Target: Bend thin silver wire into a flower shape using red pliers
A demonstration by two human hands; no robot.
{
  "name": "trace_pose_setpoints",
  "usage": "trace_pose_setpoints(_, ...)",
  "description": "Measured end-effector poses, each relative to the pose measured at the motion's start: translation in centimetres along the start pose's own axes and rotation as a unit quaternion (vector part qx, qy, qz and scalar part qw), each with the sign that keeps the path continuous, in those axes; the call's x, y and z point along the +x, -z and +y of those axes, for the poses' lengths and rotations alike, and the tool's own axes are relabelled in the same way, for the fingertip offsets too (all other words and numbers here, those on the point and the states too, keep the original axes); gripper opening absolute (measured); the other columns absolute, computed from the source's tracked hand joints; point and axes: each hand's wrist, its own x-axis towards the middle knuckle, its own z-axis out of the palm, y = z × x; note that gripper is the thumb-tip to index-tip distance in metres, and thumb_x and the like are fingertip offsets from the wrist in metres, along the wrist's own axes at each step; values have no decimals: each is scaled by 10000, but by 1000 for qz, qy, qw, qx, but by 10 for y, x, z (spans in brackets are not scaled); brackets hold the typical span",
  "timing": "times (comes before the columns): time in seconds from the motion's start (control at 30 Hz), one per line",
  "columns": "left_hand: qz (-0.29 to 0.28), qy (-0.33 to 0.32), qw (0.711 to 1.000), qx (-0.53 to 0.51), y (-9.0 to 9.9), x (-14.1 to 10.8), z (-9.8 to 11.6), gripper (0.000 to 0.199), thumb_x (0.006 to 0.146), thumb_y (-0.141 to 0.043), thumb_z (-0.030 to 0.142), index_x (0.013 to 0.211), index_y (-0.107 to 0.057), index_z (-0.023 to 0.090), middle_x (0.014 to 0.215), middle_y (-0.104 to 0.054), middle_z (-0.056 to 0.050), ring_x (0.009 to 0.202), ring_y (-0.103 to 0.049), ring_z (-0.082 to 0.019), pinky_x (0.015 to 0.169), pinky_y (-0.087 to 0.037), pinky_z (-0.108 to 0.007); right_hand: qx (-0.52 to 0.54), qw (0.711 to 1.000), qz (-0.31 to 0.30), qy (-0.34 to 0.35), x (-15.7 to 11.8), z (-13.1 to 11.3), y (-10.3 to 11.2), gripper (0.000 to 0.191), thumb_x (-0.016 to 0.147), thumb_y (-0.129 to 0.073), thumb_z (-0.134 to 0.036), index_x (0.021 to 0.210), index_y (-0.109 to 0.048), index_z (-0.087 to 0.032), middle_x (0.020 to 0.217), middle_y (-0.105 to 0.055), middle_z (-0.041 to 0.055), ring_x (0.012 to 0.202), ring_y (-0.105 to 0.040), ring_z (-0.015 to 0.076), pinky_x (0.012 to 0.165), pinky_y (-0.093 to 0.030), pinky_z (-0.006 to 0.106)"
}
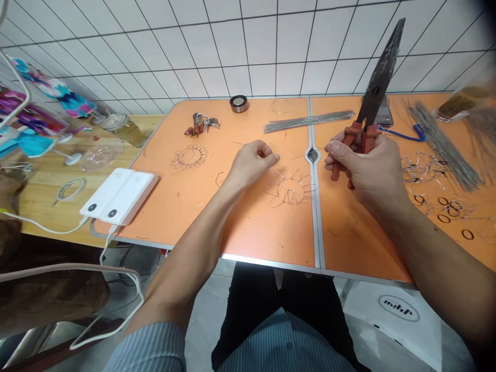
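Note:
My right hand is wrapped round the red handles of long-nosed pliers, whose dark jaws point up. Over the orange table, my left hand has its thumb and fingers pressed together; whatever it pinches is too small to make out. Between the hands lies a flower-shaped wire piece with looped edges. Another looped wire ring rests to the left. A bundle of straight wires lies behind, across the table's metal seam.
At the back are a roll of tape and small clips. White power banks sit at the left edge. More wires, rings and a cup are on the right. A tiled wall stands behind.

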Motion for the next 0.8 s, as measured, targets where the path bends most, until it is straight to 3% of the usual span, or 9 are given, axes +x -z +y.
trace_pose_setpoints(0.13, -89, 61, 985, 132, 1, 1, -3, 377, 917, -826, 469, 724, -611, 227, 759, -610, -17, 711, -496, -176, 663, -319, -360, -34, 999, 17, -4, -1, 4, 5, 333, 867, -973, -97, 808, -678, -240, 781, -738, 11, 635, -684, 166, 497, -495, 314)
trace_pose_setpoints(0.2, -113, 81, 980, 145, 0, -2, 1, 478, 921, -836, 506, 666, -533, 238, 688, -515, -6, 665, -424, -168, 655, -278, -370, -53, 998, 32, -10, -1, 6, 5, 316, 879, -917, -26, 825, -682, -231, 765, -732, 2, 611, -674, 159, 446, -432, 308)
trace_pose_setpoints(0.3, -135, 90, 979, 121, -2, -7, 6, 539, 877, -909, 462, 623, -486, 244, 615, -449, 3, 645, -393, -166, 649, -275, -368, -79, 996, 29, -11, -1, 6, 3, 294, 900, -880, -10, 808, -692, -215, 732, -716, -5, 618, -666, 142, 479, -449, 295)
trace_pose_setpoints(0.53, -145, 68, 986, 51, -15, -5, -6, 288, 812, -875, 220, 632, -651, 208, 637, -618, -11, 668, -513, -159, 658, -362, -333, -71, 997, 30, 2, -3, 2, 2, 299, 879, -855, -4, 797, -670, -225, 750, -711, -21, 670, -667, 132, 609, -554, 282)
trace_pose_setpoints(0.63, -149, 65, 987, 2, -17, -2, -8, 195, 868, -788, 154, 686, -725, 181, 695, -687, -13, 672, -536, -135, 687, -395, -319, -84, 996, 31, 9, -4, 2, 4, 280, 877, -850, -20, 800, -678, -227, 770, -722, -15, 693, -677, 137, 681, -597, 297)
trace_pose_setpoints(0.8, -169, 64, 972, -152, -18, -2, -8, 166, 954, -698, 93, 810, -684, 174, 847, -839, -82, 819, -759, -158, 827, -539, -308, -152, 985, 18, 75, -6, 7, 8, 178, 859, -854, -119, 820, -747, -256, 838, -776, -9, 774, -709, 177, 783, -608, 359)
